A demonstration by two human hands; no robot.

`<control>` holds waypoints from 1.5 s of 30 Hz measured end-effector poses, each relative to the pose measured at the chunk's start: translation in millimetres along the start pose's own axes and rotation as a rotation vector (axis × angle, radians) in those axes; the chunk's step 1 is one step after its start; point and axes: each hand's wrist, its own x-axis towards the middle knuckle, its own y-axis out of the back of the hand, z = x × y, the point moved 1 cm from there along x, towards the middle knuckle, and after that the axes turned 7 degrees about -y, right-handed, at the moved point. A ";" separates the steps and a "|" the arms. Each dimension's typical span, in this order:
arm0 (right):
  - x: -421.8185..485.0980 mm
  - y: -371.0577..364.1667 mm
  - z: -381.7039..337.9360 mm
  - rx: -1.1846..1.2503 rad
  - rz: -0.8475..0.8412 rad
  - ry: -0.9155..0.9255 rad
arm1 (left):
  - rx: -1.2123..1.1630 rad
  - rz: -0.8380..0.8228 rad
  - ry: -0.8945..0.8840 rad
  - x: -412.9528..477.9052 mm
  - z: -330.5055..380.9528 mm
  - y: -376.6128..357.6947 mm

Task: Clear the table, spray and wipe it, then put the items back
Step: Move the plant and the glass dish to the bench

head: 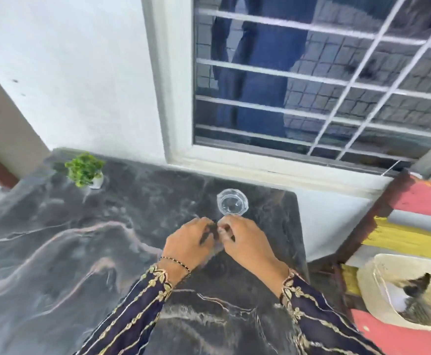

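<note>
A dark marble table (68, 252) fills the lower left and centre. A clear drinking glass (232, 205) stands upright near the table's far right side, below the window. Just in front of it my left hand (190, 243) and my right hand (249, 243) meet, fingertips together. Their curled fingers close round a small clear thing (219, 243) that looks like a second glass. Blur hides its exact shape. Both hands are just short of the standing glass.
A small green plant in a white pot (87, 171) stands at the table's far left corner. A barred window (311, 85) is behind. To the right, a striped red and yellow bench (414, 201) holds a woven basket (378, 272).
</note>
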 end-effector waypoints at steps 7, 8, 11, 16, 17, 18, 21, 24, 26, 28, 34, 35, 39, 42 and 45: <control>65.1 -37.6 -86.5 -0.034 -0.046 0.163 | 0.165 0.097 0.087 1.1 -94.2 72.0; 74.9 -44.9 -96.9 -0.036 -0.053 0.179 | 0.183 0.102 0.110 2.8 -106.5 81.9; 98.8 -60.0 -119.5 -0.041 -0.085 0.197 | 0.259 0.132 0.154 18.0 -140.3 103.0; 124.0 -76.4 -139.2 -0.012 -0.125 0.232 | 0.519 0.117 0.269 52.0 -201.4 131.1; 124.6 -77.2 -140.0 -0.017 -0.132 0.236 | 0.561 0.112 0.299 57.3 -210.4 135.8; 128.6 -78.4 -140.1 -0.018 -0.132 0.238 | 0.594 0.111 0.327 65.5 -220.4 141.8; 134.1 -78.2 -131.5 -0.009 -0.132 0.232 | 0.574 0.108 0.426 84.4 -245.7 155.5; 134.9 -75.7 -114.9 -0.014 -0.143 0.224 | 0.473 0.126 0.443 95.2 -261.3 166.6; 135.0 -72.4 -101.0 -0.027 -0.131 0.194 | 0.446 0.191 0.434 96.7 -264.4 172.4; 134.3 -68.3 -83.5 -0.024 -0.114 0.139 | 0.417 0.236 0.414 96.1 -267.3 177.6; 120.6 -51.0 -15.4 -0.195 -0.016 -0.168 | 0.323 0.319 0.274 88.3 -264.0 192.1; 118.3 -50.1 -2.8 -0.200 -0.011 -0.253 | 0.323 0.324 0.244 87.2 -257.2 192.9; 110.9 -48.1 38.1 -0.145 0.034 -0.505 | 0.296 0.348 0.171 83.2 -230.9 188.6; 108.5 -48.5 56.1 -0.084 0.061 -0.605 | 0.284 0.327 0.119 76.8 -213.9 174.6; 108.5 -51.8 65.1 0.082 0.060 -0.722 | 0.270 0.287 0.094 67.6 -195.3 156.2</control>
